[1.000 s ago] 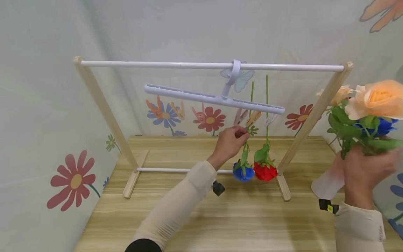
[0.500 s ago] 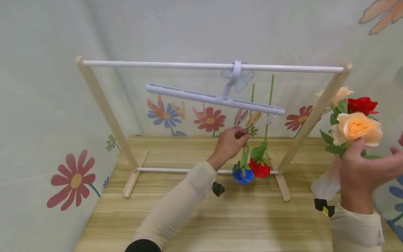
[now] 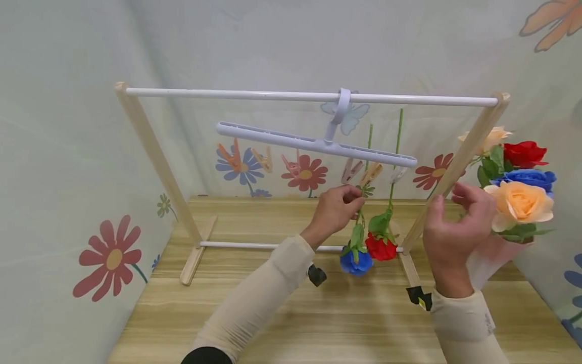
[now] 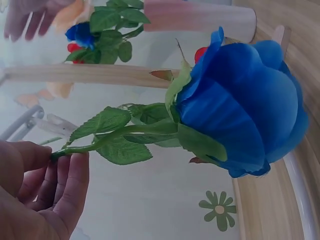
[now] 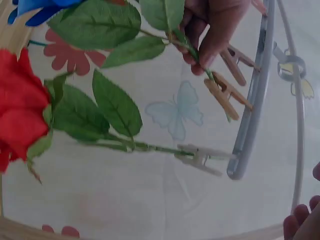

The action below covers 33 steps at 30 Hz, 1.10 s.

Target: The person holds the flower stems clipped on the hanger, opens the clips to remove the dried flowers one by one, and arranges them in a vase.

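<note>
My left hand (image 3: 334, 210) pinches the green stem of an upside-down blue rose (image 3: 356, 261). In the left wrist view the thumb and fingertips meet on that stem below its leaves. A tan clothespin (image 5: 225, 97) just above the fingers grips the same stem. Beside it a red rose (image 3: 381, 247) hangs head down from a whitish clothespin (image 5: 200, 159). Both clothespins hang from a pale lilac hanger (image 3: 291, 140). My right hand (image 3: 456, 235) is raised near the rack's right post, fingers loosely bent, holding nothing; only its fingertips show in the right wrist view.
A wooden rack (image 3: 156, 156) with a white top rod (image 3: 236, 94) carries the hanger. Several other clothespins, including an orange one (image 3: 232, 155), hang along it. At right stands a pink-white vase (image 3: 493, 258) of peach, red and blue roses, partly behind my right hand.
My right hand has let go of the flowers in the vase and moved left toward the rack. The left hand keeps its pinch on the blue rose's stem. The hanging red rose has swung slightly.
</note>
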### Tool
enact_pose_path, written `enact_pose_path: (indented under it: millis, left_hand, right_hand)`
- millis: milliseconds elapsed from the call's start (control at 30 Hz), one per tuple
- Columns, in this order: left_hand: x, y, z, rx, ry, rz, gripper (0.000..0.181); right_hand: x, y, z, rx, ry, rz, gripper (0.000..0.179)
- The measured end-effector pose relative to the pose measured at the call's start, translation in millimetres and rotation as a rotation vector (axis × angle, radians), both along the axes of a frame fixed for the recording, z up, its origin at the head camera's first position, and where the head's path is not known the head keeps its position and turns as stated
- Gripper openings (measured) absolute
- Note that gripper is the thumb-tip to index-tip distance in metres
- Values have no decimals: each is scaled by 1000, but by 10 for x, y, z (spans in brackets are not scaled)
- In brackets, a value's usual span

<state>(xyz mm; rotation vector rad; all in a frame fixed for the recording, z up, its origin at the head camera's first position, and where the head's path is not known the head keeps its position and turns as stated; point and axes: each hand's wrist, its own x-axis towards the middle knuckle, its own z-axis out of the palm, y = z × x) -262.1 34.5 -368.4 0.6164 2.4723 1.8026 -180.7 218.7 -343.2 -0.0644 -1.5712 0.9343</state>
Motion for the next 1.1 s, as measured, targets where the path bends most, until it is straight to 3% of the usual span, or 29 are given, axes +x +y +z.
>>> enact_pose_path:
  millis: [133,233,367,467,1100]
  left_hand:
    - [22,7,12,2,9,-4,15]
    - [34,20,27,-4,14,1,16]
    - [59,40,41,8,-6,-3,16]
    - [76,46,46,23,-19,-14,15]
    - [91,45,55,27,-23,-32,14]
  right_hand:
    - [-105,-157,-48,-15,-162,175,31]
    - [-205,-272,-50,-33,-303,255,35]
    - [-334,-397,-27,-58,-440,295,40]
    - [-397,-463,-3,-80,-496,300,43]
    - [-578,-620,-5,-175,-430,266,38]
